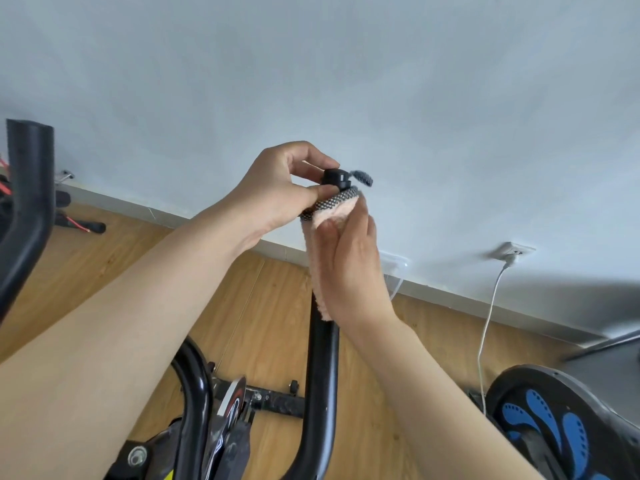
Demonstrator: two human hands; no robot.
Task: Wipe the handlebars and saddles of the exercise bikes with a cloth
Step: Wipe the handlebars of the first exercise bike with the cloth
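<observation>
A black handlebar tube [322, 368] of the exercise bike rises up the middle of the view. Its top end carries a black cap [335, 177]. A pink cloth with a grey dotted edge [334, 207] is wrapped round the tube just below the cap. My right hand [349, 261] grips the cloth around the tube, fingers curled over it. My left hand [277, 192] pinches the cloth's dotted edge at the cap between thumb and fingers. The tube under the cloth is hidden. No saddle is in view.
The other black handlebar arm [29, 188] stands at the far left. The bike frame and flywheel [228, 420] lie below. A black and blue disc [554, 424] sits at lower right. A white cable [488, 320] hangs from a wall socket [512, 252]. Tools [81, 225] lie on the wooden floor.
</observation>
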